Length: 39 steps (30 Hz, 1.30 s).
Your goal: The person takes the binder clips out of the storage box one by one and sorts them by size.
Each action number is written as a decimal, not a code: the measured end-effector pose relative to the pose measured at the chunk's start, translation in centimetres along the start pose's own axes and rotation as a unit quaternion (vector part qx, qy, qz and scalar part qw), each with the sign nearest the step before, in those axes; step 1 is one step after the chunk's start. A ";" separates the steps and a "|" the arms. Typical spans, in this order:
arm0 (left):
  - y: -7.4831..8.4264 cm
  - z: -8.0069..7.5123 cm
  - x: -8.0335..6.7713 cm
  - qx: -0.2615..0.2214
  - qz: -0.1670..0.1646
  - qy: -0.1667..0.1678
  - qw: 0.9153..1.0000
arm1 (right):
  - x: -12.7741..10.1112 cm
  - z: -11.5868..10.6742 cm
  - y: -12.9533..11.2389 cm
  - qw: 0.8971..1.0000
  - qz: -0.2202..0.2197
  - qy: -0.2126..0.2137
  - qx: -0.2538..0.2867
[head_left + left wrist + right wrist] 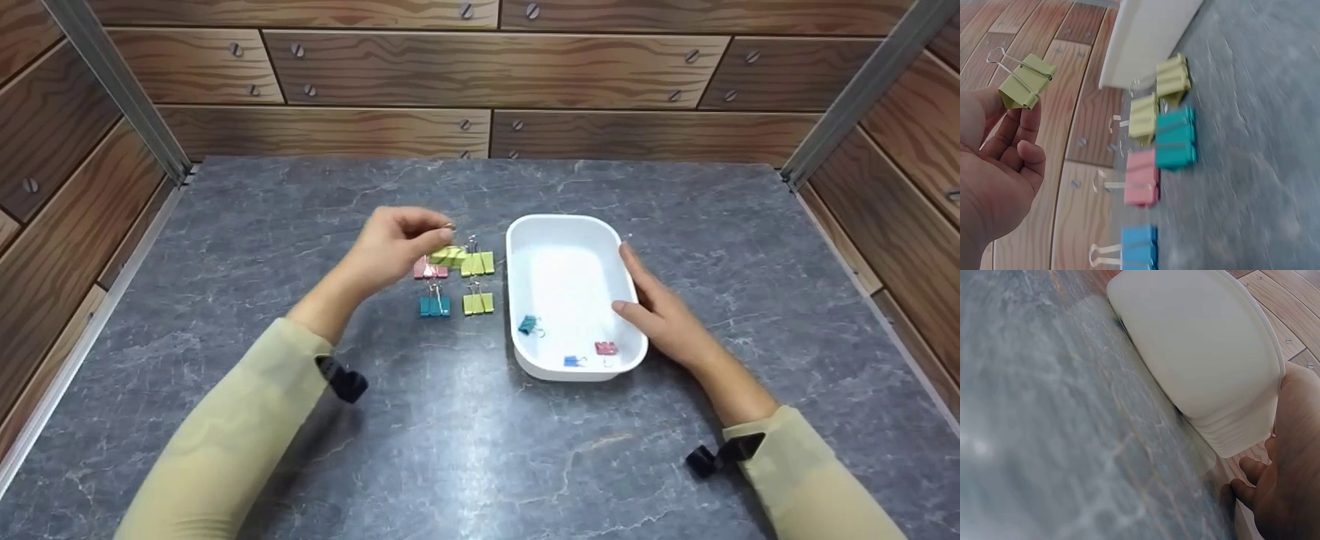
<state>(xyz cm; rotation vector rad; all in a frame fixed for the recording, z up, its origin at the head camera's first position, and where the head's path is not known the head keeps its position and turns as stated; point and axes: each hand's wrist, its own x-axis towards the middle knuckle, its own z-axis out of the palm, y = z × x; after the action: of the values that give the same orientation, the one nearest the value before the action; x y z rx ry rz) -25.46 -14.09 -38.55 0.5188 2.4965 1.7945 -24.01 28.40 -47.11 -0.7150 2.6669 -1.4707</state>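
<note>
The white bin is standing on the grey marbled tabletop. To the bin's left, the left hand is pinching a yellow-green clip between thumb and fingers, raised above the tabletop. At the bin's right side, the right hand is grasping the rim, its thumb reaching over the edge and its fingers lying along the outer wall.

Left of the bin, two yellow clips are lying nearest its wall; a teal clip and a pink clip are lying farther out. A blue clip is also lying in this group, showing only in the left wrist view. Inside the bin, at its near end, a small teal clip is resting by the left wall, while a small blue clip and a small pink clip are resting farther right. Behind the bin, wood-patterned panels are standing.
</note>
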 end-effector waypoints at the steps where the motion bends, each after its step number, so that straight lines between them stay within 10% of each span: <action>1: -0.2 -0.3 -0.3 0.006 -0.005 0.004 1.000 | 0.0 0.0 0.0 1.000 0.001 -0.001 -0.001; 16: -4.0 -3.4 -3.2 0.026 -0.045 0.051 0.997 | -0.1 0.0 -0.2 1.000 0.002 -0.002 0.000; 39: -8.4 -3.9 -4.9 0.056 -0.103 0.048 0.992 | 0.1 0.0 0.1 1.000 -0.007 0.006 -0.002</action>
<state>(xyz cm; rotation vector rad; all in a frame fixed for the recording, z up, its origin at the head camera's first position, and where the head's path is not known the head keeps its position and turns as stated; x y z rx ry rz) -23.77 -21.41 -45.82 0.1731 2.6127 1.6499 -24.08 28.37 -47.18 -0.7303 2.6794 -1.4783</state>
